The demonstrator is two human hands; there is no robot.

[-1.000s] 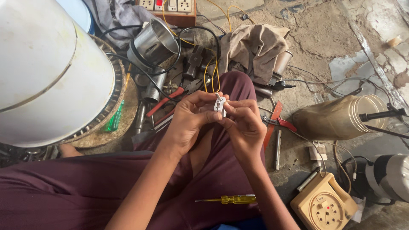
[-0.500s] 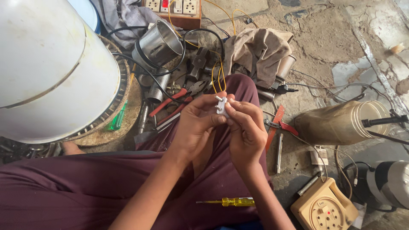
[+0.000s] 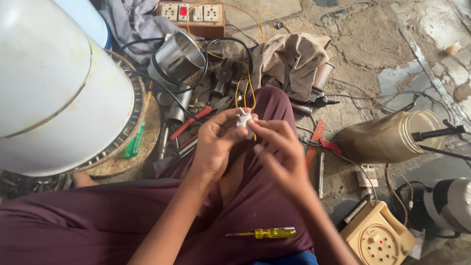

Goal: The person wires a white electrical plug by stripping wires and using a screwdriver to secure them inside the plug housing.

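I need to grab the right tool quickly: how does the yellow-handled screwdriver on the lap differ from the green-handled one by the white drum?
The yellow-handled screwdriver lies nearly level on the maroon cloth of the lap, below the hands; the green-handled screwdriver lies steeply slanted on the floor beside the big white drum. The yellow one's metal shaft shows plainly; the green one's is hard to make out. Both have translucent handles and lie untouched.

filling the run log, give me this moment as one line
left hand: holds white plug | right hand: fingers on plug | yellow wires: run from plug | yellow screwdriver: on lap
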